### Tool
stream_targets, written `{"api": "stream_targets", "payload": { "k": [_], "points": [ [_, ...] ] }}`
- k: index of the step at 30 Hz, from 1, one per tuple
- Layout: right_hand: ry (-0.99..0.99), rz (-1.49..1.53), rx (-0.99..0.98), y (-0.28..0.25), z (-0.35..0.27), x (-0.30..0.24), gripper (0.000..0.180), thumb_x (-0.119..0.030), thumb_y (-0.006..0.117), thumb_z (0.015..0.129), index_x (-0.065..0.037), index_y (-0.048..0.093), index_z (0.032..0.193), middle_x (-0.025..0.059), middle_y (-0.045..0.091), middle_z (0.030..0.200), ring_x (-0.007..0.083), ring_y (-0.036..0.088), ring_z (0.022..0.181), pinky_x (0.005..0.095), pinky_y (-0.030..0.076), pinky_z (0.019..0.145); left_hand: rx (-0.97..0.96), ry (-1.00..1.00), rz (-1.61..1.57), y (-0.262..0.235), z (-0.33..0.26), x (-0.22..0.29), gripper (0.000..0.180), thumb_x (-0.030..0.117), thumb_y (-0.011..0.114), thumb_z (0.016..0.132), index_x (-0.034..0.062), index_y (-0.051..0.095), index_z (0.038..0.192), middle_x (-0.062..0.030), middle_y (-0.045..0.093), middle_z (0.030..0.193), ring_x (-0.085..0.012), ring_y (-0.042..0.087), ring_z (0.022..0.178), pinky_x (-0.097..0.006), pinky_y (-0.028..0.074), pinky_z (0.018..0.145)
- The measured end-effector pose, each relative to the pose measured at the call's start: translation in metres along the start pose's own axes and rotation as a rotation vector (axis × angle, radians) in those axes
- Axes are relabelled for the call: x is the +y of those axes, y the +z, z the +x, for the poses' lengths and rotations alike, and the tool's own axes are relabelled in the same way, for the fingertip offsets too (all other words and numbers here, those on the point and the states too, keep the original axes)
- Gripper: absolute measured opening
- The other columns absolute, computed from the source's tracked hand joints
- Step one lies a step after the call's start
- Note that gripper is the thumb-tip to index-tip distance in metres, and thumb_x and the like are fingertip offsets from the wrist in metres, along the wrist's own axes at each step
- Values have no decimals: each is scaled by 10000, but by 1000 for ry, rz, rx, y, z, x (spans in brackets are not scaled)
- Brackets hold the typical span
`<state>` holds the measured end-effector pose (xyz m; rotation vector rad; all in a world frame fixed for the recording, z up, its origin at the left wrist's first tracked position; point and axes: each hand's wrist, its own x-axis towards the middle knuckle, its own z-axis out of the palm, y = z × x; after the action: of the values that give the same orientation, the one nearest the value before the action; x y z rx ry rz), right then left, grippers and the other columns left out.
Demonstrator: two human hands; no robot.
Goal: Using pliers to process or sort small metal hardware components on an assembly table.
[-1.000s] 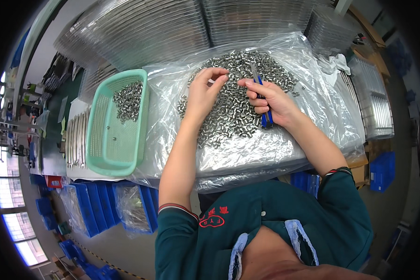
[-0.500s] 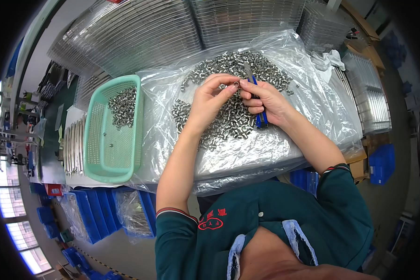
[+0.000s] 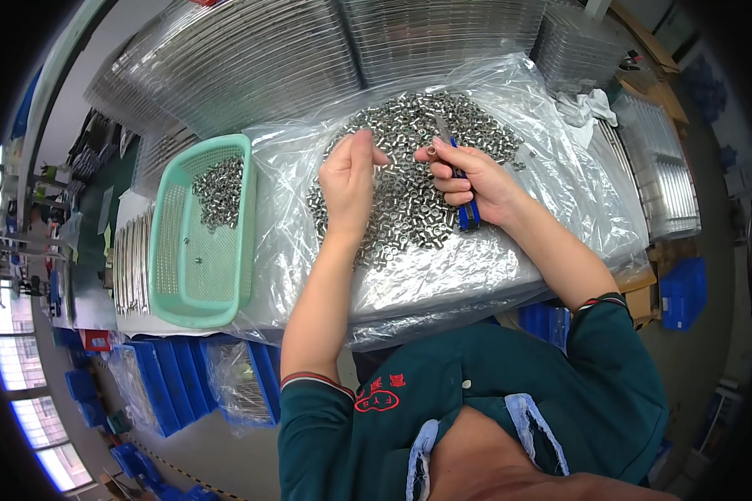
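Note:
My right hand (image 3: 479,177) is closed round a blue-and-black utility knife (image 3: 469,213), its pale blade (image 3: 441,125) pointing away from me. Between that hand's thumb and forefinger sits a small metal ring fitting (image 3: 431,151), its round opening facing up. My left hand (image 3: 348,184) hovers to the left, apart from the right one, over the pile. Its fingers are curled with the thumb against them, and whatever they may hold is hidden. Under both hands spreads a pile of small shiny metal fittings (image 3: 405,219) on clear plastic sheeting (image 3: 288,179).
A green mesh basket (image 3: 248,250) with a heap of fittings stands on the left. Stacked clear trays (image 3: 251,67) line the back, with further trays (image 3: 656,167) on the right. A white cloth (image 3: 589,108) lies at the far right. Blue bins (image 3: 163,384) are below the table's left front.
My left hand has come away from the ring fitting, moving left, and its fingers have curled. The right hand stays nearly in place with knife and fitting, the fitting slightly turned.

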<state>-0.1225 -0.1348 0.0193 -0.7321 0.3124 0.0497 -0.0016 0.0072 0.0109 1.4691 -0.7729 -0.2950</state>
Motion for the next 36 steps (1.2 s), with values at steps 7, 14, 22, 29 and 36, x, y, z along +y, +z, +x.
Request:
{"api": "stream_targets", "payload": {
  "k": [7, 14, 22, 29, 36],
  "points": [
    [3, -13, -6, -2, 1, 2, 212, -268, 514, 894, -59, 539, 917, -67, 449, 647, -18, 326, 450, 124, 260, 360, -30, 386, 281, 18, 0, 2, 123, 83, 611, 792, 33, 600, 903, -56, 579, 896, -138, 541, 799, -242, 427, 663],
    [-3, 11, -8, -2, 0, 2, 170, -253, 549, 877, -98, 510, 820, -59, 477, 666, -18, 344, 457, 120, 266, 366, -93, 406, 345, 19, -1, 2, 157, 104, 664, 732, 54, 616, 873, -76, 585, 881, -230, 559, 848, -318, 443, 731],
    [-16, -9, -10, -2, 0, 2, 133, -218, 548, 876, -91, 515, 857, -55, 479, 667, -18, 346, 458, 123, 264, 364, -75, 464, 362, 18, 0, 1, 150, 75, 659, 754, 44, 629, 898, -69, 595, 890, -160, 561, 788, -250, 445, 647],
    [-19, -7, -15, -5, 1, 3, 130, -212, 551, 875, -90, 510, 854, -56, 476, 667, -19, 344, 455, 121, 261, 363, -75, 380, 307, 20, -1, 2, 168, 117, 663, 742, 66, 637, 899, -67, 591, 873, -214, 567, 822, -302, 455, 690],
    [1, -9, 9, -3, 1, 3, 128, -209, 552, 874, -89, 509, 862, -56, 472, 668, -20, 344, 456, 119, 269, 363, -48, 460, 415, 18, -1, -2, 161, 47, 648, 757, 75, 654, 915, -58, 572, 879, -152, 563, 773, -245, 457, 654]
  ]
}}
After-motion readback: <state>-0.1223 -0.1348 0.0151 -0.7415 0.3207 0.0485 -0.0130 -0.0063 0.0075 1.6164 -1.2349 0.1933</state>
